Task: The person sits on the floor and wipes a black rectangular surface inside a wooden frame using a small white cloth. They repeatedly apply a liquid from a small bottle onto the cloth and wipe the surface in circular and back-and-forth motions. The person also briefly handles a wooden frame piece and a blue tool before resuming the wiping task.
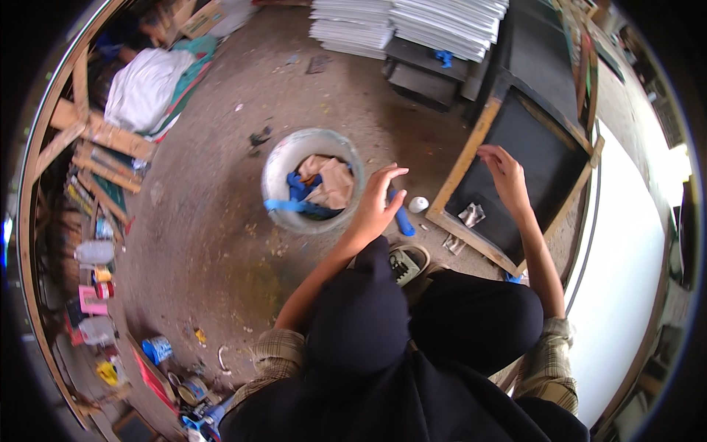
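My left hand [378, 205] is raised in front of my knees, thumb and fingers apart, with nothing visible between them. Beside it on the floor lie a blue handle-like object [404, 222] and a small white round object [418, 205]. To its left stands a pale round bucket [275, 166] holding tan cloth [329, 181] and blue cloth [298, 188]. My right hand [505, 171] hovers over a wooden frame [466, 160] with a dark panel [541, 140], its fingers loosely bent and apparently empty. A crumpled silvery scrap [471, 215] rests at the frame's near corner.
Tall stacks of white sheets [449, 26] stand at the back, beside a dark low stand [423, 81]. A large white board [615, 272] runs along my right. Wooden pieces [103, 136], a white sack [147, 88], plastic jugs [96, 252] and cans [157, 349] crowd the left side.
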Demonstrator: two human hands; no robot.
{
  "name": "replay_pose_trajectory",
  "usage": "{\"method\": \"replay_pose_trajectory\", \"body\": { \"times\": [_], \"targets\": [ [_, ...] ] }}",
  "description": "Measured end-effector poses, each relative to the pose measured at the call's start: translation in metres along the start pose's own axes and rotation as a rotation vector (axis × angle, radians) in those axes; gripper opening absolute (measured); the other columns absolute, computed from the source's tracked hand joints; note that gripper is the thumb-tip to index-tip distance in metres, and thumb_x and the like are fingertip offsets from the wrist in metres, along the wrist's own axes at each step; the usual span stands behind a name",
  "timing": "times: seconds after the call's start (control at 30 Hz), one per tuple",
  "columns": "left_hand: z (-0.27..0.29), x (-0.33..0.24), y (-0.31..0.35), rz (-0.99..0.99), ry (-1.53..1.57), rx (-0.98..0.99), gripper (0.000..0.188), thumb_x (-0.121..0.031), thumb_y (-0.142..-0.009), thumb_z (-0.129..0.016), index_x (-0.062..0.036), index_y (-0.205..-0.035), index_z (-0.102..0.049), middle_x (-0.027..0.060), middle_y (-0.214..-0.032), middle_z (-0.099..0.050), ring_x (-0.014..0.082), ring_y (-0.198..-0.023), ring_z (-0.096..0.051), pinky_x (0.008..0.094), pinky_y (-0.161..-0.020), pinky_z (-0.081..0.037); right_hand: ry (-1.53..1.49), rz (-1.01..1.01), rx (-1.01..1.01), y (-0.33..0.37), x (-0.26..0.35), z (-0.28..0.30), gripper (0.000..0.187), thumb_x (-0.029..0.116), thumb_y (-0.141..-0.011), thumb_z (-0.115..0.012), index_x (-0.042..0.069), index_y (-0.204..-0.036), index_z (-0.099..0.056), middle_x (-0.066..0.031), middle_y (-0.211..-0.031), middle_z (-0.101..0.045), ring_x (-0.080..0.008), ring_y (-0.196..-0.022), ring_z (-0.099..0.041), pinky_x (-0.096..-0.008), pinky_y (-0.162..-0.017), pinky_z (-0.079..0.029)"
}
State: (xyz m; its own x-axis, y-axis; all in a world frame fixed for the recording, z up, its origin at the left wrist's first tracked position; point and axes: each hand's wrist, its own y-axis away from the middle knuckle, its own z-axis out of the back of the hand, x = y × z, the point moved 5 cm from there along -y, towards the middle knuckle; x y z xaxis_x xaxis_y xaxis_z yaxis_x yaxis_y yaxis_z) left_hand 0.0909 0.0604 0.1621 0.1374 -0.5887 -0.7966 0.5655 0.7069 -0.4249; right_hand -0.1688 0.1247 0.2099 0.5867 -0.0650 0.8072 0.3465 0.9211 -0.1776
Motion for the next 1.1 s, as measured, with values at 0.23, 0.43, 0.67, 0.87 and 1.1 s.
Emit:
{"method": "replay_pose_trajectory", "body": {
  "times": [0.23,0.43,0.67,0.87,1.1],
  "targets": [
    [0.13,0.05,0.113,0.385,0.03,-0.439,0.023,-0.006,-0.091,-0.054,0.0005,-0.113,-0.056,0.0102,-0.112,-0.061,0.0189,-0.108,-0.057,0.0315,-0.093,-0.042,0.258,0.363,0.68,-0.009,0.088,-0.161,0.021,0.014,-0.087,-0.053,0.003,-0.102,-0.062,-0.0149,-0.097,-0.066,-0.033,-0.09,-0.063,-0.041,-0.081,-0.05],
    [0.133,0.073,0.139,0.467,-0.071,-0.5,0.019,-0.01,-0.09,-0.054,-0.0017,-0.107,-0.059,0.0128,-0.105,-0.063,0.0269,-0.1,-0.06,0.0357,-0.089,-0.044,0.4,0.679,0.687,-0.004,0.072,-0.258,0.023,0.014,-0.08,-0.059,0.003,-0.101,-0.06,-0.0111,-0.107,-0.058,-0.0293,-0.111,-0.052,-0.0396,-0.092,-0.046],
    [0.124,0.075,0.105,0.351,-0.195,-0.368,0.017,-0.01,-0.091,-0.054,-0.0007,-0.104,-0.059,0.0136,-0.105,-0.063,0.0285,-0.099,-0.06,0.0356,-0.087,-0.045,0.59,0.564,0.412,-0.011,0.059,-0.322,0.038,0.014,-0.076,-0.064,0.003,-0.111,-0.055,-0.0127,-0.126,-0.049,-0.0293,-0.119,-0.046,-0.0397,-0.098,-0.041],
    [0.108,0.1,0.075,0.275,-0.14,-0.426,0.016,-0.003,-0.087,-0.055,-0.0008,-0.103,-0.057,0.0148,-0.1,-0.061,0.0326,-0.096,-0.057,0.039,-0.084,-0.045,0.37,0.451,0.406,-0.028,0.056,-0.307,0.035,0.005,-0.073,-0.066,0.002,-0.106,-0.057,-0.0153,-0.114,-0.056,-0.0309,-0.109,-0.053,-0.036,-0.092,-0.045],
    [0.094,0.124,0.017,0.286,0.565,-0.166,0.037,-0.019,-0.099,-0.043,-0.004,-0.133,-0.04,0.0139,-0.123,-0.056,0.021,-0.117,-0.052,0.033,-0.101,-0.038,-0.16,0.183,0.277,-0.028,0.098,-0.232,0.025,-0.001,-0.075,-0.063,0.003,-0.1,-0.062,-0.0121,-0.092,-0.068,-0.0241,-0.086,-0.066,-0.0337,-0.081,-0.05]
  ]
}}
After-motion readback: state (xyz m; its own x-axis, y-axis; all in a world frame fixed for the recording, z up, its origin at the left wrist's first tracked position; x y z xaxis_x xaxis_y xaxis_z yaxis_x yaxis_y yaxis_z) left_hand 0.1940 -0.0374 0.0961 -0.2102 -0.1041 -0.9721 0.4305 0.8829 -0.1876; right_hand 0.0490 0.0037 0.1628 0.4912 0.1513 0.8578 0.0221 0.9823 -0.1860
